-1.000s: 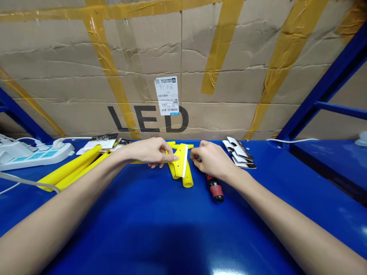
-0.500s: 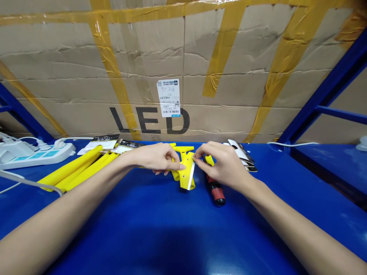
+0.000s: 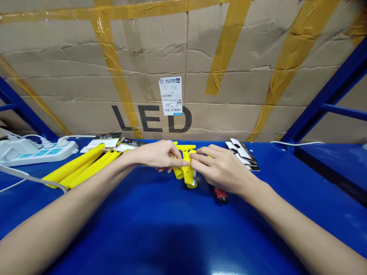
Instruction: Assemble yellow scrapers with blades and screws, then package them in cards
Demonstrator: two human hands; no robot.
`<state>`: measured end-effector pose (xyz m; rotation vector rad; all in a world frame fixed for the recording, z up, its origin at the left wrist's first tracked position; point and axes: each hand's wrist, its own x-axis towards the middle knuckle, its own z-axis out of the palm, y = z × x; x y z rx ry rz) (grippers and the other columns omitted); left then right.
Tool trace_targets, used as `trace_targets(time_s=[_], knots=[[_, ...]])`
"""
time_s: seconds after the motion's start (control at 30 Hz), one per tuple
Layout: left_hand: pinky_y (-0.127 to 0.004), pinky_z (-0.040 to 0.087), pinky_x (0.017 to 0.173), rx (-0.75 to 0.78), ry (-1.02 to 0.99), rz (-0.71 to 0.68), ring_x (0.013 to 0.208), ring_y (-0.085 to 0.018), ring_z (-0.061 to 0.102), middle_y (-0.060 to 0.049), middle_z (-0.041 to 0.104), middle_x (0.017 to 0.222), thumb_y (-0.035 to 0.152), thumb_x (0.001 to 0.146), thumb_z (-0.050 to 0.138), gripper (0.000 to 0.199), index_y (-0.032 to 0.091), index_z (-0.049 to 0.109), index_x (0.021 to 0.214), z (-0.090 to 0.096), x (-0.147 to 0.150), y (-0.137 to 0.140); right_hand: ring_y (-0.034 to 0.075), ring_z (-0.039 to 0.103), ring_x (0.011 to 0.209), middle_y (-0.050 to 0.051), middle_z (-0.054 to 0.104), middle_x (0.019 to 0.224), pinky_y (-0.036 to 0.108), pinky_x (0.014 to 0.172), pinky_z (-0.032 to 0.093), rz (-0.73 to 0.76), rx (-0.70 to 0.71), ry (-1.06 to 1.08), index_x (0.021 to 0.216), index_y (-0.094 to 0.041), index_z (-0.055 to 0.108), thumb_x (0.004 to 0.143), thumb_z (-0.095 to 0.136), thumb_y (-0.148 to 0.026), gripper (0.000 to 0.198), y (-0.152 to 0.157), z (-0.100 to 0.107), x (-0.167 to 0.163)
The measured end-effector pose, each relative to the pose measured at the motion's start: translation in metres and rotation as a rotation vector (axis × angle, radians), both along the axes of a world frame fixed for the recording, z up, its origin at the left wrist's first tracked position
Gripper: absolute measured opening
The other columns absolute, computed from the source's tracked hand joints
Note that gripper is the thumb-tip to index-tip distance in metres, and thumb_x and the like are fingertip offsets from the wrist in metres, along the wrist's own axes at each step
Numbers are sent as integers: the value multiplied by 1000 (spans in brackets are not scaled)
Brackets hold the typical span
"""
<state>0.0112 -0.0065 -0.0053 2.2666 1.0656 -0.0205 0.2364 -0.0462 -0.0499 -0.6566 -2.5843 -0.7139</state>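
My left hand [image 3: 162, 156] pinches a yellow scraper [image 3: 189, 176] between thumb and forefinger, just above the blue table. A shiny blade edge shows along the scraper's right side. My right hand [image 3: 222, 167] closes over the upper right of the same scraper, its fingertips beside my left thumb and covering most of the blade. Behind and beneath lie more yellow scraper pieces [image 3: 178, 173], partly hidden. Under my right hand, only the red and black handle end of a screwdriver-like tool [image 3: 220, 196] shows.
Yellow handles [image 3: 75, 163] with black-and-white card packaging [image 3: 103, 140] lie at left, beside a white power strip [image 3: 43, 152] with plugs and cables. More cards [image 3: 243, 152] lie at right. A large taped cardboard box [image 3: 229, 114] stands behind, between blue metal frame bars [image 3: 323, 91].
My right hand has moved left and down over the scraper, with its fingers now covering much of the blade and more of the red and black tool. The view has shifted slightly.
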Motion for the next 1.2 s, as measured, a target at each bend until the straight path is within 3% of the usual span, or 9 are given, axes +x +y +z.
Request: trace_targets(time_s=[0.13,0.3,0.47,0.6,0.67,0.87,1.03,1.2], knots=[[-24,39,48,-41,-18,18,47,-11,51,-1,62,59,65,88,55,53,18,62,66,-3,-4,4,24,62,92,11,77,95,37,77,45,31,-5,-10,95,-18,72,100,44,-8,30,1,1,2],[-24,37,47,-92,-14,22,46,-10,50,-2,64,62,69,86,58,54,18,63,69,-5,-5,5,26,61,98,17,72,101,37,79,48,-29,-33,141,92,-17,71,95,44,-7,28,5,-6,5],[-24,38,47,-71,11,35,47,-10,51,-1,63,61,63,86,60,49,18,65,70,-2,-4,5,24,62,96,14,69,95,33,77,49,-24,-180,346,92,-17,67,94,45,-8,23,8,-10,8],[-23,39,48,-43,47,75,48,-11,52,0,63,60,62,86,61,48,18,63,67,3,-6,4,22,62,85,10,67,92,34,77,48,-263,-301,517,92,-18,64,87,53,-10,14,12,-10,14],[-24,39,47,-41,50,98,49,-12,53,-1,62,60,63,85,62,48,18,62,67,5,-7,4,22,62,83,9,65,91,34,76,46,-364,-370,460,90,-18,64,84,55,-9,14,13,-10,16],[-23,39,47,-20,44,95,49,-12,53,-1,64,61,64,84,62,49,18,63,68,3,-10,5,25,59,90,12,63,98,35,78,43,-415,-490,191,89,-19,67,86,51,-8,20,11,-14,8],[-23,40,49,-6,65,81,48,-11,52,0,64,62,66,85,59,51,18,63,69,3,-10,7,25,59,96,11,60,99,35,81,44,-411,-575,175,93,-21,67,91,51,-14,18,13,-15,6],[-23,40,49,-1,71,69,48,-11,52,1,63,61,65,86,58,49,18,65,71,3,-10,9,24,59,96,9,64,97,33,78,44,-337,-665,228,96,-22,67,87,56,-10,19,17,-15,6]])
